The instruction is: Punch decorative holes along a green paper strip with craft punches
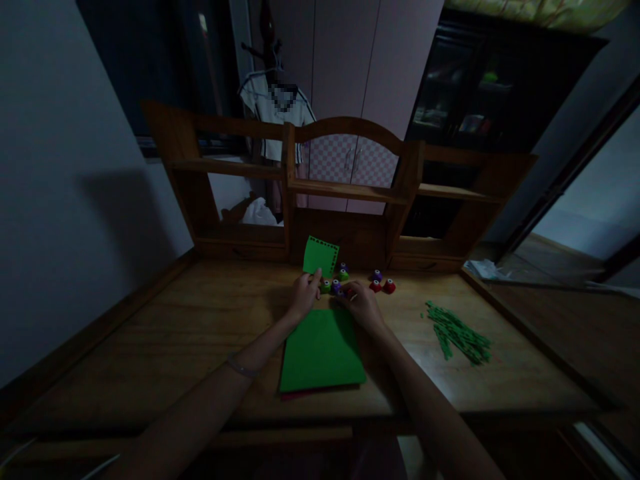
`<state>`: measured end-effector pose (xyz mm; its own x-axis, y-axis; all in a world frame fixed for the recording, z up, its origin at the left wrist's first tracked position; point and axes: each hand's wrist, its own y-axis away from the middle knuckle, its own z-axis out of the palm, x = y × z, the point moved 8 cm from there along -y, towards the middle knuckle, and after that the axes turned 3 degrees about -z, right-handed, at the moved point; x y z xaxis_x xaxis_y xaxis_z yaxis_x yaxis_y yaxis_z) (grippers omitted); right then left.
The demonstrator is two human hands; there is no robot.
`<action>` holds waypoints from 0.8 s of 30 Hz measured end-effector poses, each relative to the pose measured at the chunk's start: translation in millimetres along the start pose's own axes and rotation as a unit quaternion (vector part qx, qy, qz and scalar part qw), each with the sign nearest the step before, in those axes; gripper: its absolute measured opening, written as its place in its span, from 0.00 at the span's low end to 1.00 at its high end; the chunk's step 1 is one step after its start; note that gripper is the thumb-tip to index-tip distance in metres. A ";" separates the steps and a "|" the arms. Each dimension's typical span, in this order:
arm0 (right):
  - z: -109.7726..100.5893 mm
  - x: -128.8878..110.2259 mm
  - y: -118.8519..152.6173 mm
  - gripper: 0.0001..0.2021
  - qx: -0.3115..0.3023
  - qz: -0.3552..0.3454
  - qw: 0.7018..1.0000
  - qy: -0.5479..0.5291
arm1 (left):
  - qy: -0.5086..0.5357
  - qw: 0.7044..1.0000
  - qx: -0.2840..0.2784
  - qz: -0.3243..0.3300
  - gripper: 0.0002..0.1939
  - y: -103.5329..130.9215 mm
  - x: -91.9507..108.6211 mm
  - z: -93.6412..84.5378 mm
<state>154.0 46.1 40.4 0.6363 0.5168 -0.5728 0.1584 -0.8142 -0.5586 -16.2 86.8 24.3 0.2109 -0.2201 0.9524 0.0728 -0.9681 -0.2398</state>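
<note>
My left hand (305, 293) pinches the lower edge of a small green paper square (320, 257), held up off the table. A row of dark marks or cut-outs runs along its top and right edges. My right hand (361, 303) is closed at the small coloured pieces, which look like craft punches. A purple piece (340, 293) is at its fingertips, and some red shows under the fingers; I cannot make out which one it grips. Beside my left fingers sits a green piece (325, 287). Below both hands lies a stack of green paper sheets (323, 350), a red edge showing underneath.
To the right are two red pieces (389, 286) and a purple one (377, 275). Another green piece (343, 274) stands behind my hands. A heap of green paper strips (460, 333) lies at the right. A wooden shelf unit (345, 193) borders the table's back.
</note>
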 end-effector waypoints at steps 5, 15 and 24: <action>-0.7 -0.3 0.4 0.08 -0.005 0.006 1.000 0.003 | 0.001 1.000 0.000 0.005 0.24 -0.6 -1.8 0.4; -1.2 -3.5 -0.2 0.07 -0.009 0.002 1.000 0.011 | 0.001 1.000 0.004 0.004 0.24 -1.4 -4.6 0.5; -1.1 -6.8 0.5 0.07 -0.015 -0.005 1.000 0.020 | -0.001 1.000 -0.008 0.000 0.25 -0.7 -3.1 1.3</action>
<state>150.6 42.0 44.7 0.6643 0.5145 -0.5422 0.1872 -0.8168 -0.5457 -15.7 88.3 21.2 0.2120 -0.2207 0.9520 0.0577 -0.9696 -0.2376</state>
